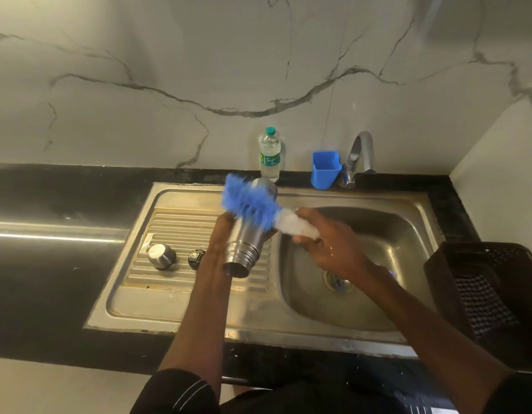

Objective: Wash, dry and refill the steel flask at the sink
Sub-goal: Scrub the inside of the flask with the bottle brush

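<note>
The person holds the cylindrical steel flask (245, 243) over the ribbed draining board of the stainless steel sink (288, 330), tilted with its open threaded mouth toward the camera and its base toward the wall. The left hand (221, 234) wraps round the flask's body from the far side, fingers curled on it. The right hand (327, 240) grips the foamy white handle of the blue-bristled bottle brush (250, 204), whose bristles lie across the flask's outer wall. The step in hand looks to be scrubbing the outside; to do it well, the left hand would best turn the flask a little at a time so the bristles cover the whole wall, including the grooved neck, while a firm grip guards against the soapy steel slipping. The work is best kept over the sink so suds drain away. Counting: one flask, one brush, one rounded steel cap (161, 256) and one small black stopper (196, 258) on the draining board, one clear plastic water bottle with a green cap (270, 155), one blue plastic holder (325, 169), one curved steel tap (361, 153), and one black perforated basket (485, 294).
</note>
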Demonstrator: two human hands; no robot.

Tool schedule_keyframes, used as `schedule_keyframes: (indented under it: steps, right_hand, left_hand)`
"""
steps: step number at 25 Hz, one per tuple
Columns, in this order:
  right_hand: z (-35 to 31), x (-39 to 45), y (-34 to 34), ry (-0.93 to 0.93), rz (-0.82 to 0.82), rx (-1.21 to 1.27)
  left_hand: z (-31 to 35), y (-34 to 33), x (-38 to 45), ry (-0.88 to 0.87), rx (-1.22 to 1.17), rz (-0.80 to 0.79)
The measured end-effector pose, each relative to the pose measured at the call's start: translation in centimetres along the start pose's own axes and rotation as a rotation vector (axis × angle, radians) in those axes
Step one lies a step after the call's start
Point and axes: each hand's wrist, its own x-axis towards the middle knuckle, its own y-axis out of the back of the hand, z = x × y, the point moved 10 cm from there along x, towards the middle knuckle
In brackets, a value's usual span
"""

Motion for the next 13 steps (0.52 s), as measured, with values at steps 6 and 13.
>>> schedule_keyframes:
  steps: [6, 13]
  right_hand:
    - [1.7, 0.8, 0.1, -0.115, 0.026, 0.025]
    - [-1.9, -2.2, -0.2, 0.310, -0.026, -0.007]
  left_hand:
    - [0.2, -0.8, -0.8, 0.052, 0.003, -0.039]
    - [-0.6, 2.6, -0.5, -0.111, -0.022, -0.006]
